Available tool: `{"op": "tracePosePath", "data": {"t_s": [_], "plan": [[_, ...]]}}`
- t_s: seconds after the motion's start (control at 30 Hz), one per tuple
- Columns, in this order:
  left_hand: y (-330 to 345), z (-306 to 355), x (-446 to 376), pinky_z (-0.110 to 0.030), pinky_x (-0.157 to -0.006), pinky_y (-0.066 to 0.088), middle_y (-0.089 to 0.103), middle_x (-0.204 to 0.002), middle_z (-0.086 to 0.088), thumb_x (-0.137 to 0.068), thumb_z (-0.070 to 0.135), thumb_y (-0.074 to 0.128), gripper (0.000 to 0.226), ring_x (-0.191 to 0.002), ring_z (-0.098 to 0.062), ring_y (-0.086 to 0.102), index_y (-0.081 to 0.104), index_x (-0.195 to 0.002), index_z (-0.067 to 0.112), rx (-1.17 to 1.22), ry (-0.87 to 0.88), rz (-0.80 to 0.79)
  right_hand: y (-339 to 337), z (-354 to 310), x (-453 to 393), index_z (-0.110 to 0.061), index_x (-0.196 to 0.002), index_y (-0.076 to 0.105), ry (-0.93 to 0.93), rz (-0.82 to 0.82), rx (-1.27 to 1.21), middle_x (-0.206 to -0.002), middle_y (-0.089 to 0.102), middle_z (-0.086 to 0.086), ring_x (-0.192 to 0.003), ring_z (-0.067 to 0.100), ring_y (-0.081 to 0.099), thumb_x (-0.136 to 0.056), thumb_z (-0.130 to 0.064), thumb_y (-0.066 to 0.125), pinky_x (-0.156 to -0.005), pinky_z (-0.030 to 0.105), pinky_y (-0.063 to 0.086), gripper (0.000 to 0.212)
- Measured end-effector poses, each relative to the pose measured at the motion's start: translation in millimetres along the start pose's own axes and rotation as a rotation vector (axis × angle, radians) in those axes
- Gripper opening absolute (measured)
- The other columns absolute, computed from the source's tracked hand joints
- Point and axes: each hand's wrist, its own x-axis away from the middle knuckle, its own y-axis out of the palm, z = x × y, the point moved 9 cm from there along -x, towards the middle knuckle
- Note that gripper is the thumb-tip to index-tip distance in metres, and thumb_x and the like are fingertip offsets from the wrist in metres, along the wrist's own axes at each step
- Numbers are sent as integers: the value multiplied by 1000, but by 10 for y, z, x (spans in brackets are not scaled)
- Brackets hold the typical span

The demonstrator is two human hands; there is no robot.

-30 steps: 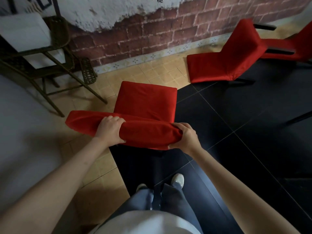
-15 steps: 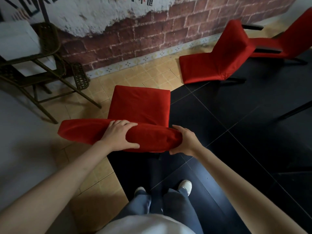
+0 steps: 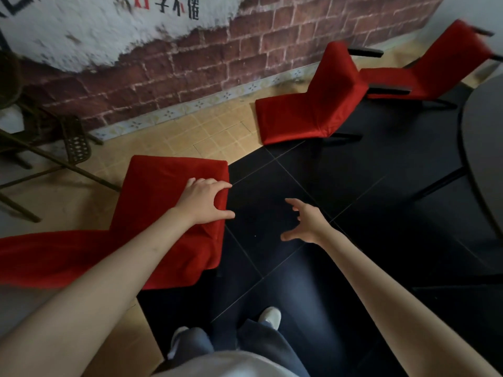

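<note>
A red cloth-covered chair (image 3: 163, 186) stands in front of me, its seat toward the wall and its backrest top running off to the lower left. My left hand (image 3: 201, 202) grips the right end of the backrest, fingers curled over the fabric edge and thumb spread below. To the right, apart from the chair, my right hand (image 3: 307, 224) hovers over the black floor tiles with fingers spread, holding nothing.
Two more red chairs (image 3: 307, 115) (image 3: 435, 72) stand at the back right near the brick wall (image 3: 245, 58). A dark round table (image 3: 484, 148) edges in at the right. At the left stands a dark metal frame (image 3: 73, 142). My feet are on black tiles (image 3: 272, 314).
My right hand has let go of the backrest and moved right into the air. My left hand has slid along to the backrest's right end. The chair now lies further left in view.
</note>
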Motion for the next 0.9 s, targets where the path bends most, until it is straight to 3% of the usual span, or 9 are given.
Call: {"op": "tracePosePath", "data": {"t_s": [0.27, 0.53, 0.9], "plan": [[32, 554, -886, -41, -105, 31, 60, -124, 3, -72, 65, 68, 75, -117, -19, 54, 48, -137, 32, 54, -76, 20, -839, 653, -661, -24, -150, 30, 12, 23, -65, -145, 46, 11, -128, 30, 49, -67, -27, 89, -96, 37, 46, 102], [-144, 611, -2099, -40, -102, 35, 63, -121, 6, -71, 61, 72, 73, -114, -17, 57, 51, -135, 32, 106, -113, 31, -1499, 900, -1640, -24, -150, 31, 49, 15, -93, -145, 46, 9, -125, 27, 51, -71, -25, 86, -85, 30, 47, 96], [-550, 380, -4244, -43, -106, 35, 63, -122, 5, -74, 59, 71, 70, -115, -19, 57, 51, -135, 32, 163, -111, -19, -2680, 989, -3184, -20, -150, 31, 197, 77, -210, -143, 47, 11, -125, 28, 52, -75, -24, 83, -97, 37, 49, 91]]}}
